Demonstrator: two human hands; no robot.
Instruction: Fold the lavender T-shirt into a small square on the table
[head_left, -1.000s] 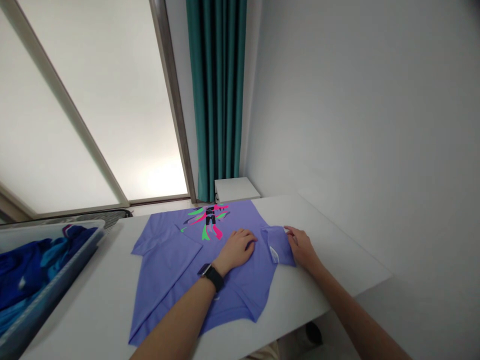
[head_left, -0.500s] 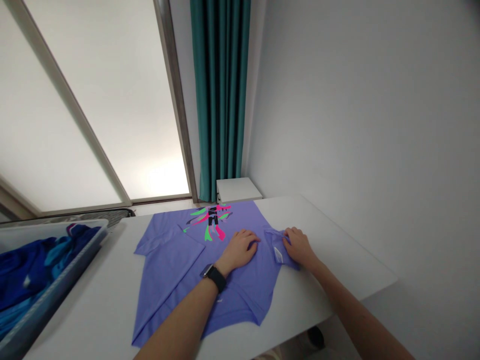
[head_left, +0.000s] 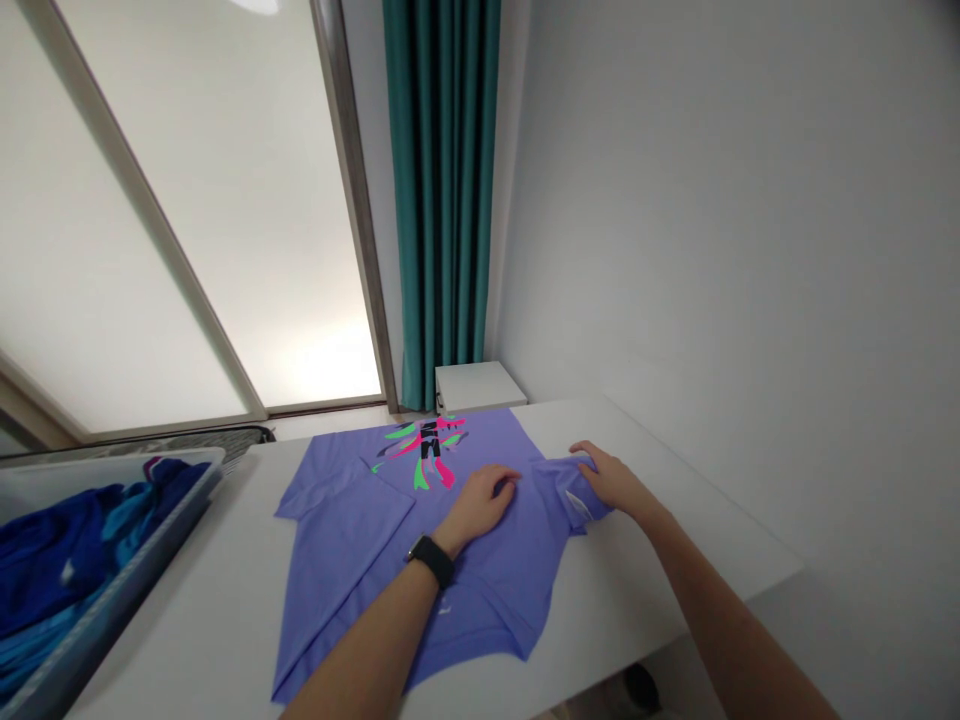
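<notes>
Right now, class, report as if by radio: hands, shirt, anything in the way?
Left hand flat on purple shirt. Right hand on its folded sleeve. Bin of blue clothes left of shirt.

Your shirt (head_left: 480,600) lies on the table (head_left: 600,610), with your left hand (head_left: 476,505) on its middle and your right hand (head_left: 615,480) on the sleeve (head_left: 562,495) at right; the basket (head_left: 142,560) of clothes (head_left: 67,560) sits left of the shirt, and the cabinet (head_left: 471,385) and curtain (head_left: 442,180) stand beyond the table's far edge.

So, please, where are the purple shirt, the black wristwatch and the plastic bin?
purple shirt (head_left: 487,600), head view, on its body
black wristwatch (head_left: 431,562), head view, on its band
plastic bin (head_left: 90,462), head view, on its rim
</notes>
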